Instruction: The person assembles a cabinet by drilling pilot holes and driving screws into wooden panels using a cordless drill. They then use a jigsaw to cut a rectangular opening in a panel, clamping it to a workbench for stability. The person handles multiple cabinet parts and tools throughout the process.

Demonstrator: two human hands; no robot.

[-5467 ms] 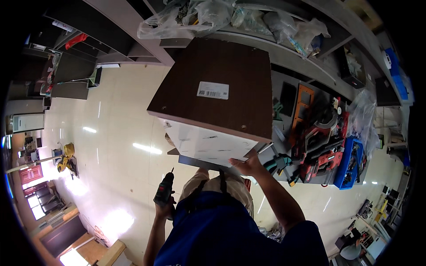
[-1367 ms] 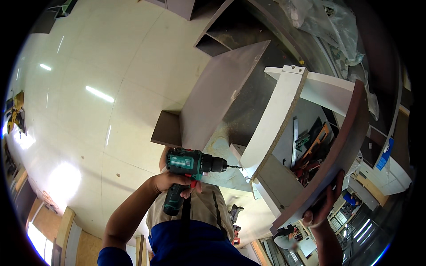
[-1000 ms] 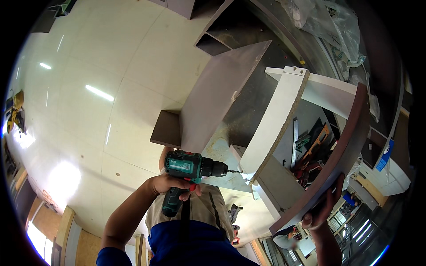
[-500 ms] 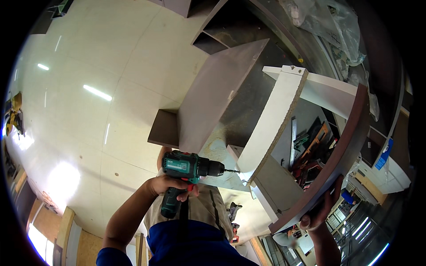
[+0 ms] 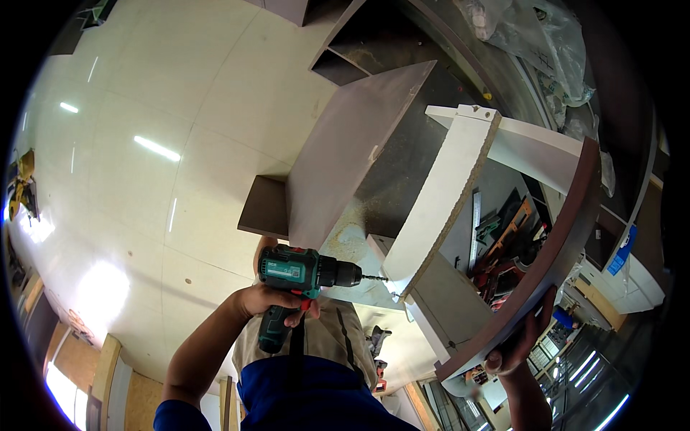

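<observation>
My left hand [image 5: 266, 302] grips a green and black cordless drill [image 5: 298, 276]. Its bit [image 5: 374, 277] points right at the lower end of a white particle-board panel [image 5: 445, 197] and seems to touch it. My right hand [image 5: 521, 343] holds the lower edge of a dark brown curved board [image 5: 557, 248] joined to that white panel. The panels form an open box-like cabinet part tilted in front of me.
A grey-brown board [image 5: 345, 154] leans behind the drill over a sawdust-covered surface [image 5: 352, 241]. Red and black tools [image 5: 503, 244] lie at the right. Plastic-wrapped items [image 5: 532, 36] sit on shelves above. A glossy pale tiled floor [image 5: 144, 144] fills the left.
The drill has crept slightly down and right toward the white panel over the last second. Earlier, my left hand hung low with the drill while my right hand held the cabinet overhead.
</observation>
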